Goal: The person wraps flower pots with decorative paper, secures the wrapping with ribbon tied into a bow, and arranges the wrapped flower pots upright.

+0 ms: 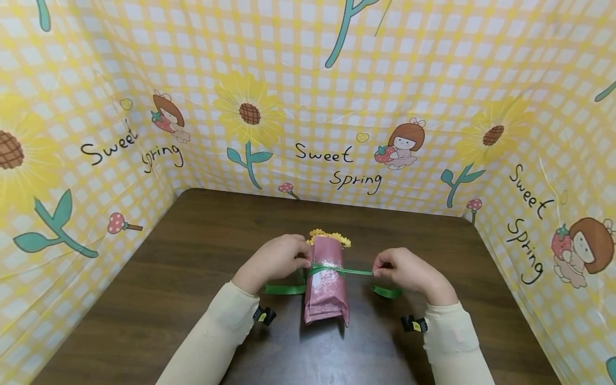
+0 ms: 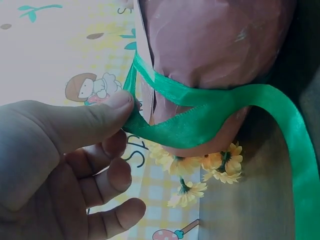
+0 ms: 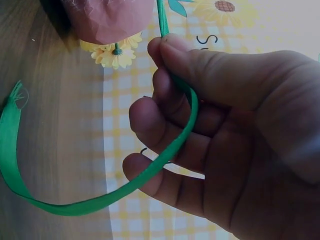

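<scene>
A bouquet wrapped in pink paper [image 1: 327,299] lies on the table, its yellow flowers [image 1: 341,239] showing at the far end. Round its middle runs a green ribbon [image 1: 356,271]. My left hand [image 1: 279,259] pinches a loop of the ribbon between thumb and forefinger at the bouquet's left side, as the left wrist view shows [image 2: 75,150]. Off to the right, my right hand [image 1: 409,272] pinches the other length between thumb and fingertips, holding it stretched. In the right wrist view, that ribbon's frayed tail [image 3: 75,207] curves down below my right hand [image 3: 225,125].
The bouquet rests on a dark wooden table [image 1: 192,321]. Yellow checked cloth [image 1: 313,96] with flower prints stands round the table's back and sides. Loose ribbon hangs on both sides of the bouquet. A small black device [image 1: 264,315] sits at the left wrist, another [image 1: 414,323] at the right.
</scene>
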Demonstrator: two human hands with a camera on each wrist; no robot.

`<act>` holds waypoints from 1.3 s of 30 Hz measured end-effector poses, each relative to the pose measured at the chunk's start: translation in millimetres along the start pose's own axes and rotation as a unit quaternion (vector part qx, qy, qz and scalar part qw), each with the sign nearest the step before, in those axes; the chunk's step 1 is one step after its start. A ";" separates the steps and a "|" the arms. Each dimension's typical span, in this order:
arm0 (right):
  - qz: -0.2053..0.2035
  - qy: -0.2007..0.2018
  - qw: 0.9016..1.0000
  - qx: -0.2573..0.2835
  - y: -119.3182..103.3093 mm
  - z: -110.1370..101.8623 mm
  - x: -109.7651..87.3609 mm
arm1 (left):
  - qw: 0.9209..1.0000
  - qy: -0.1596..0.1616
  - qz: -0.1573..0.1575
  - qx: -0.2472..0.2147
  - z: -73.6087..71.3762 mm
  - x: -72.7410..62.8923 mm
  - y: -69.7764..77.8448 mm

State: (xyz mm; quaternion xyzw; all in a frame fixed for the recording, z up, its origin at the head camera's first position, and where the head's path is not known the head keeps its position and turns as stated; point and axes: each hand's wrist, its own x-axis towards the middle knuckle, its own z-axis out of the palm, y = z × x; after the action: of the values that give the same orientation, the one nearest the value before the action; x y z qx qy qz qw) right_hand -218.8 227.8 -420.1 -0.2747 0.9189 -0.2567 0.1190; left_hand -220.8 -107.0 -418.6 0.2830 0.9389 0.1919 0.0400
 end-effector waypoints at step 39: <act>-0.015 0.121 0.990 -0.074 -4.3 -0.5 3.1 | 0.998 0.062 0.014 -0.011 -3.0 -2.4 40.1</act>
State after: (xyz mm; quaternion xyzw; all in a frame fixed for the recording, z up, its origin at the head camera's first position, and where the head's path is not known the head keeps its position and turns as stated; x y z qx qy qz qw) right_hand -219.7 223.1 -417.7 -0.2630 0.9390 -0.2208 -0.0179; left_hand -198.7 -78.6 -400.6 0.2835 0.9333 0.2197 -0.0178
